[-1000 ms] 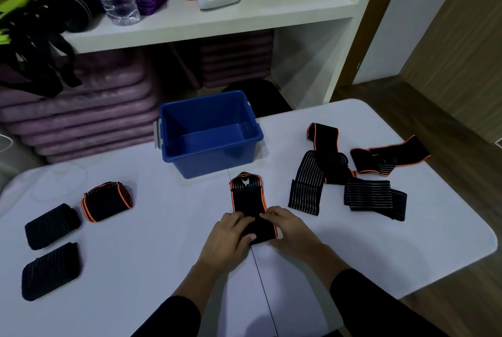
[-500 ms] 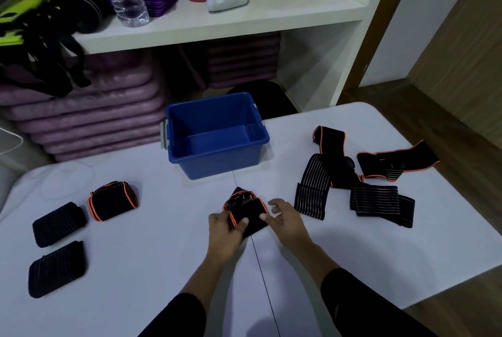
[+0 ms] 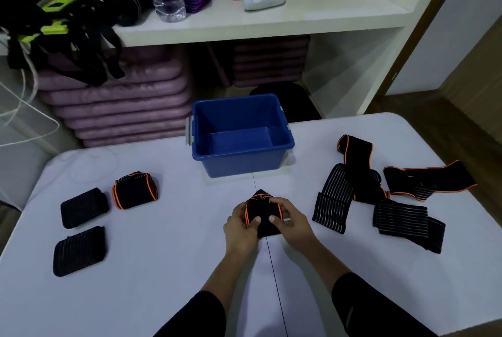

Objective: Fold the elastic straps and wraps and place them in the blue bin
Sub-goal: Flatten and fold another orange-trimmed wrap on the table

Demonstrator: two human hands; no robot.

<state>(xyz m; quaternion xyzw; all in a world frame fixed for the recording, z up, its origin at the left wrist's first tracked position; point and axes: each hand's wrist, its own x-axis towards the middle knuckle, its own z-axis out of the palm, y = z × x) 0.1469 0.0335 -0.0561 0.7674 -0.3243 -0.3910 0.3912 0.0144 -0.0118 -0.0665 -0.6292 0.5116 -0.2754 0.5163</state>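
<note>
The wrap [image 3: 264, 207] is soft, stretchy black cloth with a thin orange edge. It is folded into a small, fat bundle. It sits on the smooth white counter [image 3: 163, 268], in the middle, just in front of the blue bin [image 3: 241, 164]. The bin is one shiny plastic box with straight walls and a flat rim.

Three folded bundles lie on the left side of the counter. The orange-edged bundle [image 3: 135, 190] is round and puffy. The far black bundle [image 3: 84, 207] and the near black bundle [image 3: 79, 250] are flat little pillows with thin pale stripes.

On the right lie the loose wraps [image 3: 334, 198], long, flat and floppy. Some have pale stripes and some have orange edges. I count about four, but they cross over each other, so I cannot be sure.

The left hand [image 3: 240, 230] and the right hand [image 3: 294, 228] reach forward side by side. Both hold the wrap between them. The thumbs press on its near side and the fingers [image 3: 277, 202] curl over its top, pinching it. Both arms wear black sleeves [image 3: 380, 306].
</note>
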